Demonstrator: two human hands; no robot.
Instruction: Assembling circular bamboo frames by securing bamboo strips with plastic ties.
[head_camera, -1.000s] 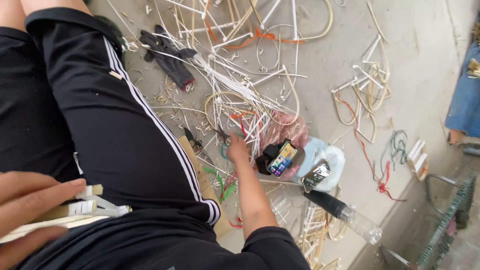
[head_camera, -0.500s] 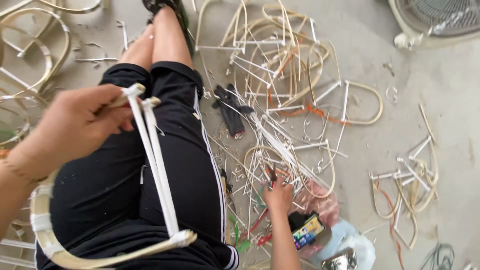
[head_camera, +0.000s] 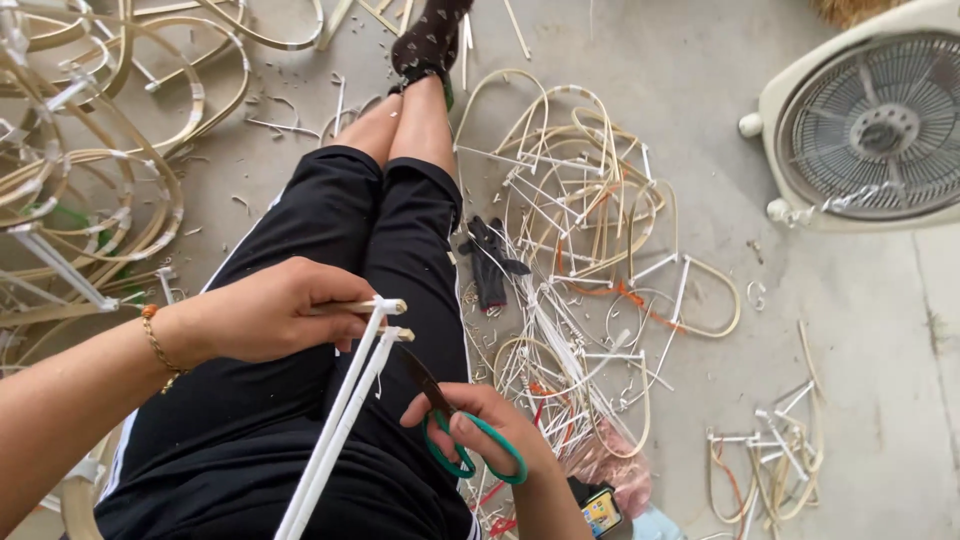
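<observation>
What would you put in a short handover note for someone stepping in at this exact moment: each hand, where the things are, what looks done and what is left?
Left hand: grips the white-wrapped cane frame near its bare stick ends, over the lap.
Right hand: holds the green-handled scissors, blades pointing at those ends.
Done: wrapped frames lie heaped on the floor to the right.
Left: no cut is visible yet; unwrapped cane hoops lie to the left.

Bright, even daylight is seen throughout; shadows are kept soft and faint. Slight wide-angle bending is noticed at the edges, and focus is held sharp.
</observation>
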